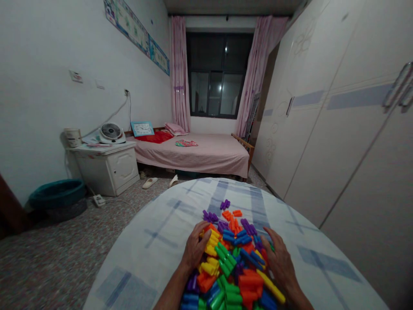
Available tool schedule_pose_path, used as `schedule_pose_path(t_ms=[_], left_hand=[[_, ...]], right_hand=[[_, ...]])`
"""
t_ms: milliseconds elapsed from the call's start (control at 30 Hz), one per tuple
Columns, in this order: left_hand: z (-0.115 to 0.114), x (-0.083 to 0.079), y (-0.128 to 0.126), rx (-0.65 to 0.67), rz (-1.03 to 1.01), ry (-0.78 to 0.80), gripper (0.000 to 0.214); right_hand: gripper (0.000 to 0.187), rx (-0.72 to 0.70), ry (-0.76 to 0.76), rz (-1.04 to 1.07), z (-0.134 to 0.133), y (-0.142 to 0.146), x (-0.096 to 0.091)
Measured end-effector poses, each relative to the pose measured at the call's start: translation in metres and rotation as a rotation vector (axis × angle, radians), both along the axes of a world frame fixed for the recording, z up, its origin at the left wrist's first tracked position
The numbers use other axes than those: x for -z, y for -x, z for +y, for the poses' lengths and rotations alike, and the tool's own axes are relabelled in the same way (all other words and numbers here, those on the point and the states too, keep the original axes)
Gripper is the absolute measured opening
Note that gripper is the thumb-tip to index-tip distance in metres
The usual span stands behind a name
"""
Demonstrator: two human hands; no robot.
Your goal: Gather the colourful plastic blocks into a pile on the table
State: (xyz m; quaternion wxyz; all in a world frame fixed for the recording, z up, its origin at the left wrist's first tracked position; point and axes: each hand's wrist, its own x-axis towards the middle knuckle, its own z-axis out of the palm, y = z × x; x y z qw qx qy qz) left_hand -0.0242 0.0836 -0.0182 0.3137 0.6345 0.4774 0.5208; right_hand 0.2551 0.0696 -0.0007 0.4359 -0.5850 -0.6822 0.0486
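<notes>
Our pile of plastic blocks lies heaped on the checked cloth that covers the surface in front of us, in orange, blue, green, yellow and purple; a few strays sit apart toward the far edge. We judge the pieces light, stiff and smooth, apt to slide and spill off one another when pushed; a single ridged block would best be pinched across its short sides, while the heap as a whole answers to being cupped from both flanks.

Our left hand rests palm down on the left flank of the pile, fingers loosely spread and curved over yellow and orange pieces, touching them but closed on none; our right hand mirrors it on the right flank, open and flat against blue and red pieces, with a long yellow block just beside its wrist. Both forearms come in from the lower edge, angled toward each other.

Beyond, a bed with a pink cover stands under the dark window; a small cabinet bearing a fan sits at the left wall, and a wardrobe runs along the right.
</notes>
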Motion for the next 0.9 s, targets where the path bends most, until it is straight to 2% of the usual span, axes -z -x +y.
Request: schedule_pose_path(t_ms=[100, 200, 400, 500, 633, 767, 900], left_hand=[[0.001, 0.003, 0.000, -0.037, 0.007, 0.013, 0.038], [0.001, 0.006, 0.000, -0.050, 0.022, 0.042, 0.039], [-0.008, -0.003, -0.008, 0.007, -0.016, 0.041, 0.040], [-0.014, -0.009, -0.017, 0.032, -0.064, 0.018, 0.041], [-0.019, -0.015, -0.028, 0.041, -0.077, -0.024, 0.038], [-0.024, -0.020, -0.038, 0.074, 0.010, -0.078, 0.039], [-0.035, -0.027, -0.050, 0.135, 0.199, -0.153, 0.040]], right_hand=[[0.040, 0.025, 0.048, 0.051, -0.002, -0.007, 0.018], [0.044, -0.001, 0.140, 0.159, -0.002, 0.008, 0.026], [0.047, -0.124, 0.181, 0.365, -0.007, 0.042, 0.018], [0.050, -0.199, 0.230, 0.431, -0.011, 0.051, 0.014], [0.050, -0.229, 0.236, 0.478, -0.013, 0.057, 0.018], [0.048, -0.229, 0.214, 0.510, -0.010, 0.057, 0.026], [0.047, -0.231, 0.212, 0.516, -0.007, 0.055, 0.033]])
